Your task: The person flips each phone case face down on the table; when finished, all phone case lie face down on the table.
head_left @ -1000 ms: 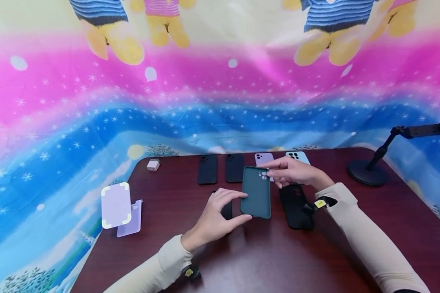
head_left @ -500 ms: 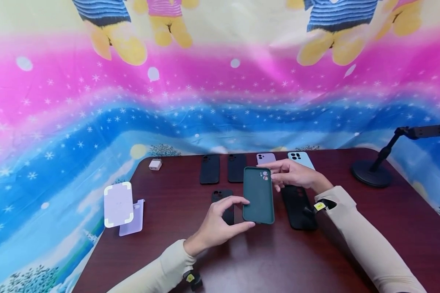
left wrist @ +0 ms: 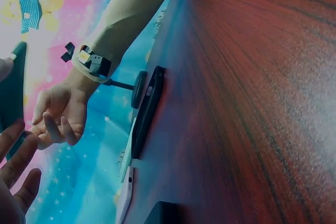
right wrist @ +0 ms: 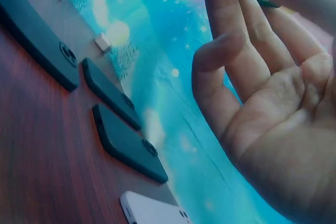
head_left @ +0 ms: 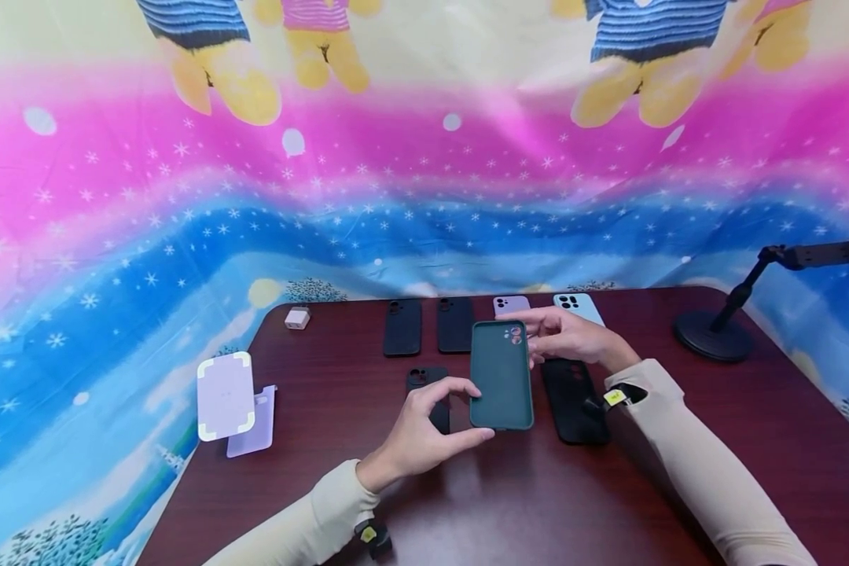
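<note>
A dark green phone case [head_left: 501, 377] is held up over the table, its hollow inner side toward the head camera and the camera cutouts at top right. My left hand [head_left: 424, 428] pinches its lower left corner, with the fingers at the left edge and the thumb under the bottom edge. My right hand [head_left: 573, 338] grips its upper right corner. In the left wrist view the case [left wrist: 13, 93] appears nearly edge-on between both hands. A black case [head_left: 428, 377] lies partly hidden behind my left hand. Another black case [head_left: 573, 401] lies below my right wrist.
Along the back edge lie two black cases [head_left: 402, 328], a lilac case [head_left: 512, 304] and a light blue case [head_left: 582, 308]. A white charger plug [head_left: 297, 317] sits back left. A lilac stand [head_left: 225, 397] is at left, a black desk stand [head_left: 713, 334] at right.
The green phone case has shifted slightly right and down and tilted a little. Both hands keep hold of it, and more of the black case behind the left hand shows.
</note>
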Motion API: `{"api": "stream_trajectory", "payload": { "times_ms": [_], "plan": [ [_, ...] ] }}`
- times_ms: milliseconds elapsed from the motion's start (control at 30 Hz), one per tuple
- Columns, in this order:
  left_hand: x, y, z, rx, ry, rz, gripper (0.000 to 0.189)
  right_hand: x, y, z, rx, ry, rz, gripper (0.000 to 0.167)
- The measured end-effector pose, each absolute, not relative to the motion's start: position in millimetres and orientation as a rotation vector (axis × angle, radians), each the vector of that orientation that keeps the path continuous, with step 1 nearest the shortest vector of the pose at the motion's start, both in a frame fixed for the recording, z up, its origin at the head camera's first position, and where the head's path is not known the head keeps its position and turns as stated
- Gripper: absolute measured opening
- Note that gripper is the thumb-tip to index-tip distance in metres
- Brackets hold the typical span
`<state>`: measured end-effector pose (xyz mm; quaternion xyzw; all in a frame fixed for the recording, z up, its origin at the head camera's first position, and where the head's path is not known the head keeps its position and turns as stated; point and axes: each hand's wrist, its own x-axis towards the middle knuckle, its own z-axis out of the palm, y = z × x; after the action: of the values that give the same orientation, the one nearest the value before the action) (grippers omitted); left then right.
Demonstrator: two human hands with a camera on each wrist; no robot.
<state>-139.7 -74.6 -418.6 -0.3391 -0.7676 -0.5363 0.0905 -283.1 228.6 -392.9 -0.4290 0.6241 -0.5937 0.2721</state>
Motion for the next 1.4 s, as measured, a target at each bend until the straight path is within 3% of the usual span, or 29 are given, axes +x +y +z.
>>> {"api": "stream_trajectory", "payload": {
  "times_ms": [300, 567, 867, 1000, 1200, 1400],
  "plan": [
    [-139.6, -74.0, -415.4, -1.011, -2.252, -1.598, 0.037, -275.0, 205.9, -399.1, -1.044, 1.991, -1.767, 0.035],
    [-138.4, -74.7, -416.9, -1.025, -2.325, -1.645, 0.032, -275.4, 194.4, -399.8, -1.119, 1.864, -1.793, 0.026],
    [-136.8, -72.4, -414.3, -1.08, -2.348, -1.557, 0.032, -272.7, 196.4, -398.5, -1.031, 1.987, -1.752, 0.032],
    [-137.9, -71.6, -413.9, -1.074, -2.329, -1.566, 0.049, -273.6, 199.3, -399.6, -1.041, 1.929, -1.775, 0.034],
    [-139.3, -71.8, -415.8, -1.04, -2.277, -1.624, 0.103, -274.6, 204.7, -401.0, -1.01, 1.831, -1.835, 0.04],
    [-138.5, -72.6, -415.0, -1.023, -2.304, -1.542, 0.107, -274.4, 208.1, -399.2, -0.974, 1.832, -1.855, 0.037]
  ]
}}
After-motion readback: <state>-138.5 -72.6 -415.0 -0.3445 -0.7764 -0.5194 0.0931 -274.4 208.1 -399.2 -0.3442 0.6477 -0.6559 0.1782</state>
